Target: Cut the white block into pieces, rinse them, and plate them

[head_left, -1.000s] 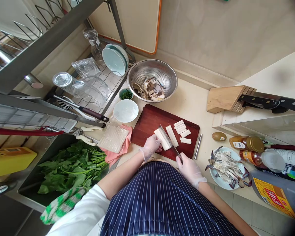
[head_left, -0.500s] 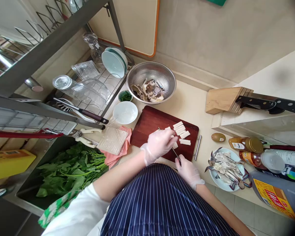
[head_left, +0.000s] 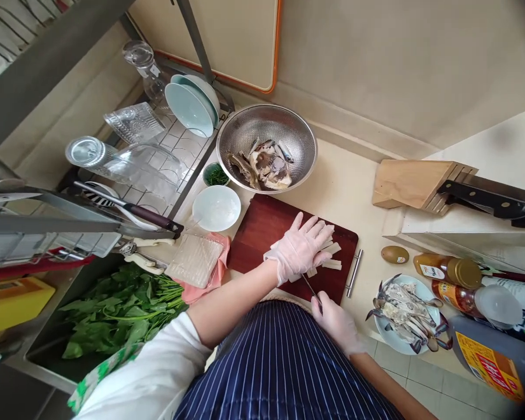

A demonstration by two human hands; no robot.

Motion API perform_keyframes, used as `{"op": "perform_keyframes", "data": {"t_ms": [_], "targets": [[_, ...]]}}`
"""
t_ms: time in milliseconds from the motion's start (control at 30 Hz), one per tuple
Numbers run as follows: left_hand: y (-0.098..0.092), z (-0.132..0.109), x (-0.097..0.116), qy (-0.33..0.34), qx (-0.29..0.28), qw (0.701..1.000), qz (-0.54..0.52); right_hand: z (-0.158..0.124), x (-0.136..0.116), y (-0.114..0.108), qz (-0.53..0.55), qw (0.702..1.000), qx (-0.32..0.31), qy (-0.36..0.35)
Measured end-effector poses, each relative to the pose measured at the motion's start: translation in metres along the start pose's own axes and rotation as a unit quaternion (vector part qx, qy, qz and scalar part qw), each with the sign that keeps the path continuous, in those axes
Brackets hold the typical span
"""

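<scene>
My left hand [head_left: 300, 248], in a clear glove, lies palm down with its fingers spread over pale white strips [head_left: 333, 264] on the dark red wooden cutting board [head_left: 258, 233]. The hand hides part of the strips. My right hand [head_left: 339, 322], also gloved, is closed around the handle of a knife [head_left: 310, 284] at the board's near edge. The thin blade points up and left, and its far end goes out of sight under my left hand.
Beyond the board stands a steel colander [head_left: 266, 122] with crab pieces. A white bowl [head_left: 216, 208] is at left, leafy greens [head_left: 126, 309] lie in the sink, and a plate of cut crab [head_left: 406, 315] sits at right. A knife block [head_left: 420, 184] stands behind.
My left hand has gone from loosely curled to spread flat, moving slightly right over the strips. My right hand keeps the knife near the same spot. The camera view has shifted a little.
</scene>
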State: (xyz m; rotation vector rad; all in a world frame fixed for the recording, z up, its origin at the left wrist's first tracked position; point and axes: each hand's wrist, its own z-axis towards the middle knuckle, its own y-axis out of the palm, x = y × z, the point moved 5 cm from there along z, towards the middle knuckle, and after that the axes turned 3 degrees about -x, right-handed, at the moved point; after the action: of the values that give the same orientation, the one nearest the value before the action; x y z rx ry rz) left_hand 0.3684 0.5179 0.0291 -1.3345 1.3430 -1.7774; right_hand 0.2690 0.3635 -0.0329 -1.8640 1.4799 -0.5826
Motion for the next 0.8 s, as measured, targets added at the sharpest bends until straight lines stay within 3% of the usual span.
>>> {"op": "perform_keyframes", "data": {"t_ms": [433,800], "targets": [[0.001,-0.003,-0.012,-0.04,-0.003,0.999,-0.037,0.007,0.004,0.008,-0.034,0.998,-0.047,-0.04],[0.005,0.003,-0.013,-0.064,-0.003,0.998,-0.025,0.014,0.002,-0.004,-0.033,0.997,-0.063,-0.023]]}}
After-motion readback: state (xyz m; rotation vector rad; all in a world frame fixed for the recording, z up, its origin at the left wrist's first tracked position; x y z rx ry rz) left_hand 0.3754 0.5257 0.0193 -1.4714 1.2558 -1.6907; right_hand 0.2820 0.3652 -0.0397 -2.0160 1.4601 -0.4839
